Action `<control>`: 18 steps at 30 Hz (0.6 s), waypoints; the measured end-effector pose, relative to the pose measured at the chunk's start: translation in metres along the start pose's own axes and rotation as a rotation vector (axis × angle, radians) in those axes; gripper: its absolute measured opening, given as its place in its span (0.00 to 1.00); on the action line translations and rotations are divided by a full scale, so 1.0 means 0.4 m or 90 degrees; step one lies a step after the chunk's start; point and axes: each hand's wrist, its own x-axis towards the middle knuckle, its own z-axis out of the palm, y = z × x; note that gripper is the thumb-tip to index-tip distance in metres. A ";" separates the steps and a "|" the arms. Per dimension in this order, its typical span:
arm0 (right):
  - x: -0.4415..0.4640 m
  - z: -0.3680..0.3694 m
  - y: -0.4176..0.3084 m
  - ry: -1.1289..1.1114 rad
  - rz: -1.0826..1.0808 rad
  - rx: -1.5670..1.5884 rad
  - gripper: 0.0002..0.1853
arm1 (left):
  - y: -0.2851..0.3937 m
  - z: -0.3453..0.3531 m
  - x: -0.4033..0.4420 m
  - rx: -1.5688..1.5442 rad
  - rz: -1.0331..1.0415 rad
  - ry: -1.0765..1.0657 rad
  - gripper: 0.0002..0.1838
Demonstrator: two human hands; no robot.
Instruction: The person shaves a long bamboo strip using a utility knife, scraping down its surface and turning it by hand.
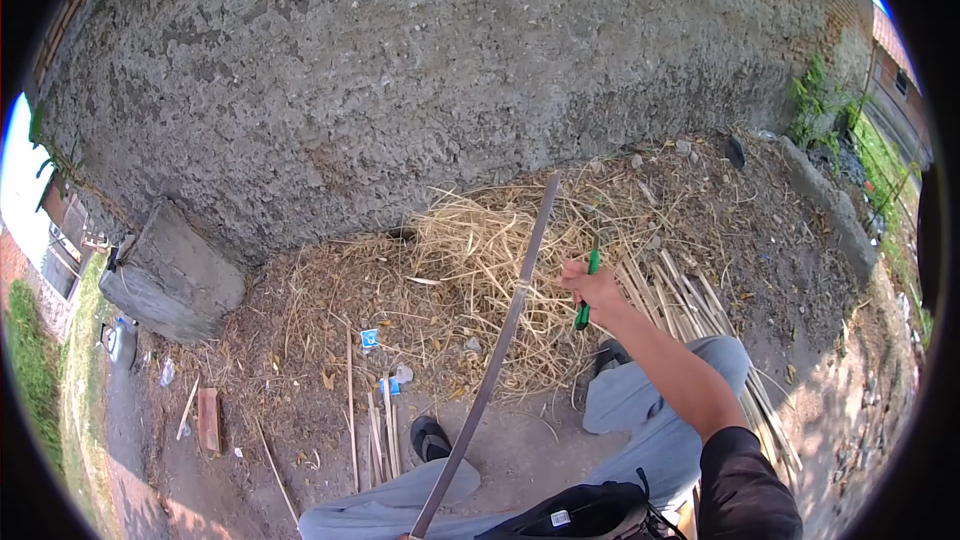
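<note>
A rough, weathered wall (450, 70) rose behind the pile of pale shavings (470, 240), with littered dirt ground (300, 380) in front of it. Your right hand (592, 285), at the pile's right side, was closed around a green-handled knife (583, 316). A long brown strip (486, 390) slanted above the pile, its far end over the heap and its near end towards you. Only a sliver of your left hand (408, 537) showed by that near end; whether it pinched the strip could not be told. Thin slats (685, 302) lay right of the pile.
</note>
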 end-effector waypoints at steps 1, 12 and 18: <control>-0.015 0.009 -0.003 0.000 0.002 0.000 0.19 | 0.005 0.000 -0.001 0.004 -0.010 0.003 0.11; -0.298 0.112 -0.078 -0.267 0.077 -0.013 0.23 | 0.123 -0.021 0.027 0.001 -0.064 -0.045 0.11; -0.394 0.137 -0.008 -0.305 0.105 0.009 0.19 | 0.254 0.013 0.104 -0.072 -0.039 -0.033 0.10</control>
